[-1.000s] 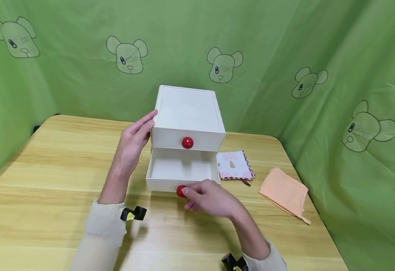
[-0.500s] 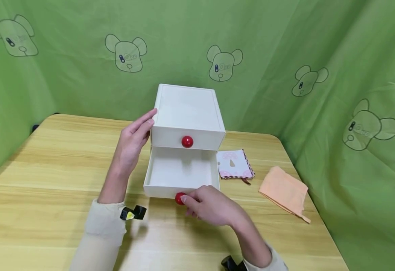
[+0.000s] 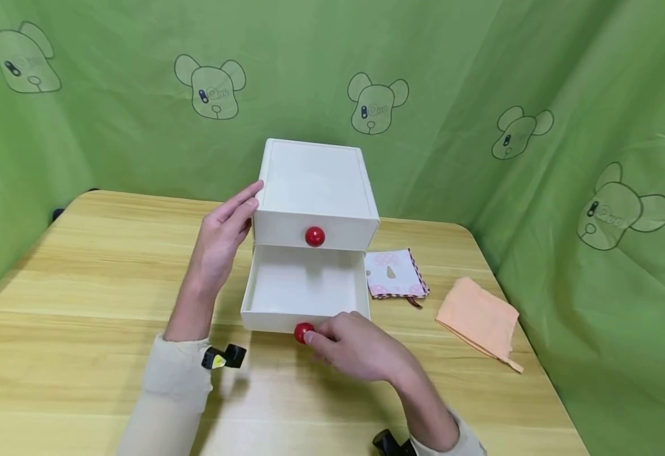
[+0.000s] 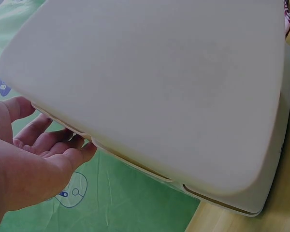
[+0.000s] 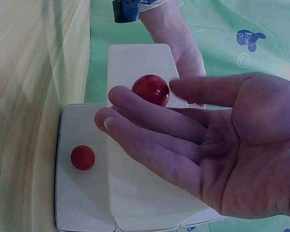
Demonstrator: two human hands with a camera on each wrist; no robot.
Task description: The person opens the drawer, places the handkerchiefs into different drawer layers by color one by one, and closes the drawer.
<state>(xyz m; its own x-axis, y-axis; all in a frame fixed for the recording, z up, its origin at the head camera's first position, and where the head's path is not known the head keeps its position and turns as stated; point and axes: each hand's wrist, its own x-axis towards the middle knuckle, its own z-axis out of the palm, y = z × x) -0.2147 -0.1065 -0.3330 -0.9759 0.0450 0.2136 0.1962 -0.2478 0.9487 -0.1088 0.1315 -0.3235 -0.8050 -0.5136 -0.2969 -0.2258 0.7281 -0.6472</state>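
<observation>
In the head view, a white drawer cabinet [image 3: 316,177] stands mid-table. My left hand [image 3: 221,231] rests against its left side, fingertips at the top edge; the left wrist view shows the fingers [image 4: 77,155] along the edge of a white panel [image 4: 150,87]. Below the closed top drawer, a white drawer [image 3: 310,282] is pulled far out with nothing inside. My right hand [image 3: 355,345] pinches its red round knob [image 3: 303,332], thumb at one side and fingers at the other. The right wrist view shows another red knob [image 5: 82,157] on a closed drawer nearer the table.
Beside the cabinet's right side lies a folded patterned cloth [image 3: 398,275] with a checked edge. Farther right, near the edge of the wooden table [image 3: 110,285], lies a folded orange cloth [image 3: 479,320]. A green curtain [image 3: 304,63] with bear faces encloses the back and sides.
My right hand has drawn the drawer a little farther toward me, mostly in the first half second; since then it has hardly moved. My left hand stays at the cabinet's side.
</observation>
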